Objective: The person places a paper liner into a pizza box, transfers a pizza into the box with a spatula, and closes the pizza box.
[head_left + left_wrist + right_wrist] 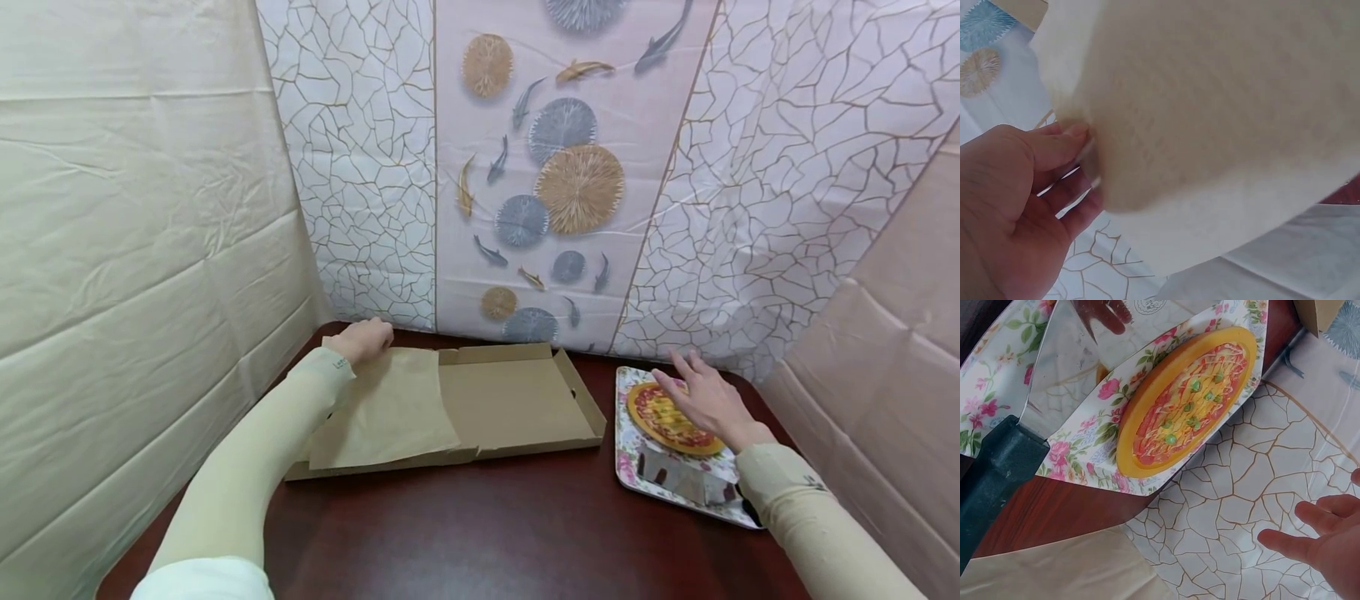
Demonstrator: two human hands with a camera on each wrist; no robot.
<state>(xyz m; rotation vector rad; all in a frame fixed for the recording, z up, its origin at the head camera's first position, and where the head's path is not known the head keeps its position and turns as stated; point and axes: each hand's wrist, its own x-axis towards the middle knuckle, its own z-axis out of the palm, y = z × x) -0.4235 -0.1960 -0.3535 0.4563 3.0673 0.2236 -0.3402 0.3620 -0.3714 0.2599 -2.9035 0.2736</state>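
Note:
At the far left corner of an open cardboard pizza box (517,400), my left hand (366,340) pinches the edge of a tan paper sheet (393,408). The left wrist view shows the thumb and fingertips on that edge of the sheet (1210,112). The sheet covers the left part of the box. My right hand (708,400), fingers spread and holding nothing, is over the pizza (667,429), which lies on a floral tray (627,458). Beside the pizza, a spatula with a broad shiny blade (1069,381) and a dark handle (997,472) lies on the tray.
The box and tray stand on a dark red-brown table (480,533), a short gap between them. A patterned cloth (375,208) hangs behind the table's back edge. Beige cloth (150,250) hangs along the left side, and more (885,333) on the right.

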